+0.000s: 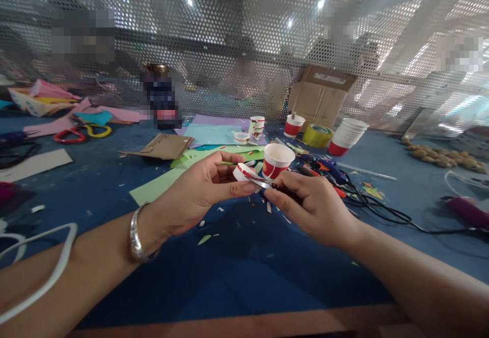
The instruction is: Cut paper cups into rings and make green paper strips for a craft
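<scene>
My left hand (217, 180) grips a cut-down paper cup base (241, 172), white with a ragged red edge, between thumb and fingers. Closed around the handles of a pair of scissors (262, 181), my right hand (305, 195) holds their metal blades at the rim of that base. Just behind the hands stands a red and white paper cup (278, 159), upright. Paper snippets lie on the blue table below. Farther back, a small stack of cut cup pieces (256, 127) stands beside another cut cup base (241, 137).
Coloured paper sheets (217, 129) and folded cardboard (164, 146) lie behind my left hand. Yellow tape (318, 135), stacked cups (348, 135) and a cardboard box (319, 96) stand at back right. Black cables (382, 208) cross the right side. Red-and-yellow-handled scissors (82, 133) lie left.
</scene>
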The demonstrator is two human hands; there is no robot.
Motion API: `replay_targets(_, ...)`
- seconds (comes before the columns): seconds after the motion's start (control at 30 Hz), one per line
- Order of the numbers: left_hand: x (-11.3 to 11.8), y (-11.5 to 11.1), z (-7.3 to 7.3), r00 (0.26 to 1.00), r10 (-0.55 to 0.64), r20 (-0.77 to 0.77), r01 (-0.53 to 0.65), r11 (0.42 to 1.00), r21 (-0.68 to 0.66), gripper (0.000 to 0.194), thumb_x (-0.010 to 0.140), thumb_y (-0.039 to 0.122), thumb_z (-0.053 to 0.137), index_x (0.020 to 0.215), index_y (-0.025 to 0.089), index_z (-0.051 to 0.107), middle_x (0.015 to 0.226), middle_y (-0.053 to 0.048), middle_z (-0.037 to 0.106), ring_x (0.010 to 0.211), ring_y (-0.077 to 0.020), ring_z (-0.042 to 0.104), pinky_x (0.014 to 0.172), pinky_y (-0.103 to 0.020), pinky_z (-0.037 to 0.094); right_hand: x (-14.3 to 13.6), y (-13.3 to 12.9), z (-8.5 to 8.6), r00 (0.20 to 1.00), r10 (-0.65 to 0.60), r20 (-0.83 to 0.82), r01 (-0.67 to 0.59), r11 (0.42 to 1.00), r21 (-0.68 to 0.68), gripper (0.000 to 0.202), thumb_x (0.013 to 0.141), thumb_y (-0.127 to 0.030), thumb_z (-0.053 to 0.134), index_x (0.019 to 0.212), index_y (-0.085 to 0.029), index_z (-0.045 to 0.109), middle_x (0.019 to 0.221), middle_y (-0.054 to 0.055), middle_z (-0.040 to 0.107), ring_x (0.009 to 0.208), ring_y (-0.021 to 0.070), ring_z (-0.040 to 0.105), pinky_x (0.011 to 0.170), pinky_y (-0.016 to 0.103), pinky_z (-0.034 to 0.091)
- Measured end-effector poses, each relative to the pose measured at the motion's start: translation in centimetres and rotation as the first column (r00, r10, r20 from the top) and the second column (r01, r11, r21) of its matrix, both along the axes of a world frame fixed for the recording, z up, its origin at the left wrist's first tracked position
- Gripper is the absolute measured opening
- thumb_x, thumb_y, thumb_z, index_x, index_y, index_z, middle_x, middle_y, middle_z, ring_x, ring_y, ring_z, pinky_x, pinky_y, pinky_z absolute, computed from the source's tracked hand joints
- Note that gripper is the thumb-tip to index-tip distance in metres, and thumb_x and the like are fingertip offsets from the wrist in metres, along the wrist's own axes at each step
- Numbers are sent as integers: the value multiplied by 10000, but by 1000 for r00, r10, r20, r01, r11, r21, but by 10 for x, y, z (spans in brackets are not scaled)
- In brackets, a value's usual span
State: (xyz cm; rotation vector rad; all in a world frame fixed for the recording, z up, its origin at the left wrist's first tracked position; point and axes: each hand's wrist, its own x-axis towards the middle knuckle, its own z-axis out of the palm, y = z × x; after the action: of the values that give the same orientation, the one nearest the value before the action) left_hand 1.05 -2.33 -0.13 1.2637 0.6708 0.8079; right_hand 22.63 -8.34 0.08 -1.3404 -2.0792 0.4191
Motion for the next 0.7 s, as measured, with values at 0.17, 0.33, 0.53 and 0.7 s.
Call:
replay_targets(0.17,2,0,-4,999,33,-18,-33,999,26,472,726,173,876,1080,192,565,969,-5,750,919,-135,684,828,-265,520,0,1,-3,1000,9,-5,-9,999,-36,382,977,-473,505,711,-198,496,599,-39,456,541,100,389,514,262,284)
replay_targets(0.33,4,0,-8,998,65,-3,-65,998,-3,511,695,192,899,1079,193,562,962,-5,747,911,-143,685,817,-270,518,-1,3,-4,1000,11,-22,-12,999,-48,366,980,-457,499,722,-198,506,605,-40,458,544,102,391,521,260,290)
replay_targets(0.53,3,-2,-8,995,87,-44,-87,996,4,522,720,202,882,1113,190,539,979,-15,731,916,-140,668,841,-283,511,0,3,-3,1000,-6,29,7,1000,-26,363,983,-452,488,734,-192,534,611,-34,482,548,101,397,533,258,289)
replay_targets(0.7,3,-2,-7,992,110,-59,-107,993,50,522,718,217,883,1100,195,527,960,-3,725,910,-142,670,833,-284,519,-1,3,-5,1000,-19,15,19,999,-26,368,977,-455,501,714,-198,511,590,-45,463,529,95,387,515,251,283)
